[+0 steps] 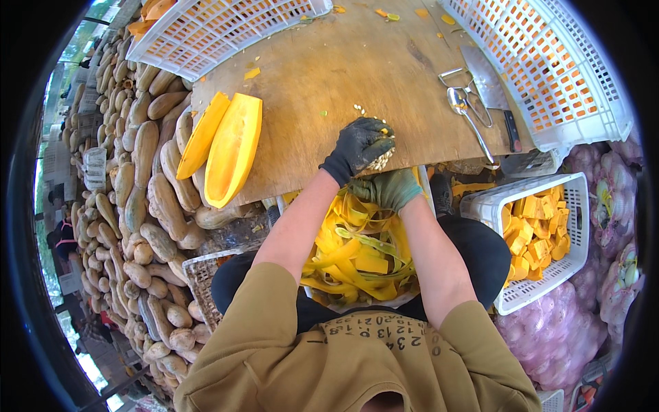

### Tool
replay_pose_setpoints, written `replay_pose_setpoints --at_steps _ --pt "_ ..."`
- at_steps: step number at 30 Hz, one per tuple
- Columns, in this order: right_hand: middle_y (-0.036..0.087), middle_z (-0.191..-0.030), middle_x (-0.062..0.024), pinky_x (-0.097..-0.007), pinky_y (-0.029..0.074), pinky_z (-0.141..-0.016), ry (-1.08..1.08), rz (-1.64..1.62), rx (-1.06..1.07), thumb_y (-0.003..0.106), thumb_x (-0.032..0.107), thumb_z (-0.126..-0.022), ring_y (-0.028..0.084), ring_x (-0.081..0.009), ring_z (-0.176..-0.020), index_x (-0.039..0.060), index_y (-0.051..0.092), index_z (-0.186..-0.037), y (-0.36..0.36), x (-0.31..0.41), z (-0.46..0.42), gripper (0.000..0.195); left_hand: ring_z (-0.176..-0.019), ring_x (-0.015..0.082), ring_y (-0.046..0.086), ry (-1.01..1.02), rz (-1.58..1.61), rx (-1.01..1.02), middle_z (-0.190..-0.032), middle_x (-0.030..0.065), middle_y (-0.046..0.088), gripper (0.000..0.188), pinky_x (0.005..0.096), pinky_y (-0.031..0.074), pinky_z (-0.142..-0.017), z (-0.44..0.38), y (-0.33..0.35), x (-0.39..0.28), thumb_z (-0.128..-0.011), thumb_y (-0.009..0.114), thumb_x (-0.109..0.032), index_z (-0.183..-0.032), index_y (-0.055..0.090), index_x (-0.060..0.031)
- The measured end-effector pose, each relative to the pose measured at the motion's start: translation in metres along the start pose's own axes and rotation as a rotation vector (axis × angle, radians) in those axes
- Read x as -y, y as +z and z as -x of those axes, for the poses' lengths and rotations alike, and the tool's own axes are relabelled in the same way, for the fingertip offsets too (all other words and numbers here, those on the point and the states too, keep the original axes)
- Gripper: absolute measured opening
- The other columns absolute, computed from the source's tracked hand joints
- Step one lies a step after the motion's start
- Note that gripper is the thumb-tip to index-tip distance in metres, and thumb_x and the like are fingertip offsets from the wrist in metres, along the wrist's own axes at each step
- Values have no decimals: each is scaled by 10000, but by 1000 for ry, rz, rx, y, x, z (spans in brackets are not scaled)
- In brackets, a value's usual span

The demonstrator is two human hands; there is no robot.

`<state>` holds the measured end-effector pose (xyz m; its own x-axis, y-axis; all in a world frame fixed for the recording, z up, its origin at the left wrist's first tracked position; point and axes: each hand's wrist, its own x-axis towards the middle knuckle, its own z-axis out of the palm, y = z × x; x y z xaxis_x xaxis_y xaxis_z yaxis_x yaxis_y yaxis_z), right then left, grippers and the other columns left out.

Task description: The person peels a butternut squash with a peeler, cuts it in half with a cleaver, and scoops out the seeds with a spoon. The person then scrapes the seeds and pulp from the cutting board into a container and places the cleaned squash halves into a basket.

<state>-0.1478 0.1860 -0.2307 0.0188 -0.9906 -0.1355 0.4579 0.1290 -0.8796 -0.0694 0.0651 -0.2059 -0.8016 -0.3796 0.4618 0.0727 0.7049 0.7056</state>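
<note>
My left hand, in a black glove, curls over a heap of pale squash seeds at the near edge of the wooden table. Just below that edge is my right hand, in a greenish glove, its fingers partly hidden under the table edge and my left hand. Beneath it, a container between my legs holds yellow squash peelings. Two peeled, halved squash pieces lie side by side at the table's left edge. On the right lie a metal spoon, a peeler and a cleaver.
White plastic crates stand at the table's back left and back right. A white crate of orange squash chunks sits by my right knee. Whole squashes are piled at left; mesh sacks lie at lower right.
</note>
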Motion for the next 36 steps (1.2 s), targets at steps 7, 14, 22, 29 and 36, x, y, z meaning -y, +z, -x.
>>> replay_pose_setpoints --at_steps 7,14,22,29,36 --pt "491 -1280 -13 -372 322 -1019 27 1279 43 375 435 -878 446 -189 -1182 190 491 -1217 -5 19 28 434 -875 305 606 13 68 33 -866 131 659 154 382 474 -801 21 26 -41 -729 679 -158 -795 684 -19" --pt "522 -1272 27 -453 209 -1087 -9 -84 -177 355 454 -872 422 -183 -1224 236 505 -1224 -23 -26 41 440 -864 241 616 -375 678 -142 -900 110 658 191 340 482 -809 50 50 -80 -840 575 -168 -905 653 -5" --pt "586 -1159 -147 -417 410 -982 117 -1178 -85 334 197 -900 527 -262 -1106 10 543 -1148 -7 -1 67 375 -878 220 624 -755 1219 -279 -964 135 649 483 344 493 -834 47 57 -99 -956 396 -381 -1021 597 53" --pt "549 -1235 -113 -379 362 -1026 -15 -1215 19 287 247 -919 487 -250 -1165 50 487 -1234 -3 17 95 421 -901 274 593 -741 1514 -520 -933 145 644 496 410 464 -879 27 59 -124 -906 452 -454 -933 616 12" --pt "574 -1146 -68 -357 388 -979 -171 -1577 -72 303 349 -938 515 -219 -1085 106 512 -1173 -41 6 106 398 -1016 333 560 -783 2024 -827 -974 154 639 321 533 371 -975 14 64 -102 -902 441 -288 -875 611 -17"
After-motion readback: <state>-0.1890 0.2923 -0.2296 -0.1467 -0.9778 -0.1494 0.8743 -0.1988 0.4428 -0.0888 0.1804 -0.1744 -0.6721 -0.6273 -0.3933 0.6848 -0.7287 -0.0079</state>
